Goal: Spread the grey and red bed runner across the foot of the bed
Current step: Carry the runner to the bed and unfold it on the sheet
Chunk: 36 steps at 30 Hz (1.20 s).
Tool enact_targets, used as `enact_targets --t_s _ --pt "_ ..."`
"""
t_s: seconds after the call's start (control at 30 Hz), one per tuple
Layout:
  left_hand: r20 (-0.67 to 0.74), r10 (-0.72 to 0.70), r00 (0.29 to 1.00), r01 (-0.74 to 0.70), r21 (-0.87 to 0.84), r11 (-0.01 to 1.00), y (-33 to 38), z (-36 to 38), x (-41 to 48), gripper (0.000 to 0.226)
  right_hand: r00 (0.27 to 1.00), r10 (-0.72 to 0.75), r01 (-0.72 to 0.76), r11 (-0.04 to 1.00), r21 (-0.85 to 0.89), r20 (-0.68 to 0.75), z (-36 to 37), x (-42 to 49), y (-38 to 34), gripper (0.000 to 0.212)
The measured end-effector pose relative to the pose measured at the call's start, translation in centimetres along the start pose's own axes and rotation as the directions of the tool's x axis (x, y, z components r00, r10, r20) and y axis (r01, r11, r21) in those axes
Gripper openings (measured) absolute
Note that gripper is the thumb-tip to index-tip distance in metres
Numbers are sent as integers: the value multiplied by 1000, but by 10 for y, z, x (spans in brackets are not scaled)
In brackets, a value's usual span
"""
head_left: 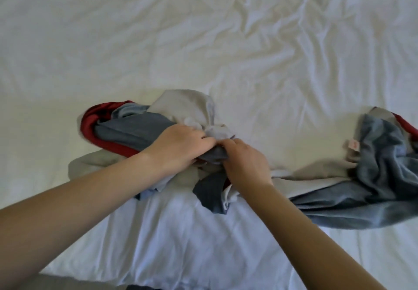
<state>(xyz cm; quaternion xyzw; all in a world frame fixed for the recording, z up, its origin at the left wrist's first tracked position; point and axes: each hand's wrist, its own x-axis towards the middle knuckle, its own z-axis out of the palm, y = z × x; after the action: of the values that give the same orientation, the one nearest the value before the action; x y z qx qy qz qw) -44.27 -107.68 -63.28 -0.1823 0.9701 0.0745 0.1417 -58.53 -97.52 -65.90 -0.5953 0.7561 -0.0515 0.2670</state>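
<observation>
Bed runner (135,129), grey with red edging, lies bunched and twisted across the near part of the rumpled white sheet (203,41). One crumpled heap sits at the left, and a looser stretch trails off to the right, where a small pink label (353,145) shows. Both hands meet at the middle of the heap. The left hand (178,147) has its fingers (203,139) curled down into a pale grey fold, gripping it. The right hand (246,163), touching the left, pinches the darker grey cloth just beside. Fabric bulges beyond the knuckles and lies under both wrists.
</observation>
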Motion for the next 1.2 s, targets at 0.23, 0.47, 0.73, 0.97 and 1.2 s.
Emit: enact_targets --t_s 0.23,0.47,0.73,0.97,1.2 --pt "-193 -40 980 29 -60 998 -46 -28 -26 30 983 -141 130 987 -92 -119 -28 33 -41 13" --pt "-185 -159 970 170 43 985 -101 -41 -52 25 959 -226 211 972 -101 -171 -25 62 -92 19" --pt "-214 -40 976 56 70 996 -49 -32 -33 40 983 -170 167 985 -48 -69 -32 26 -19 25" --pt "-143 220 965 -202 131 971 13 6 11 36 945 -68 93 994 -64 320 -33 3 47 52" --pt "134 222 966 -250 255 934 9 17 47 22 936 -138 198 967 -161 323 -12 -6 44 19"
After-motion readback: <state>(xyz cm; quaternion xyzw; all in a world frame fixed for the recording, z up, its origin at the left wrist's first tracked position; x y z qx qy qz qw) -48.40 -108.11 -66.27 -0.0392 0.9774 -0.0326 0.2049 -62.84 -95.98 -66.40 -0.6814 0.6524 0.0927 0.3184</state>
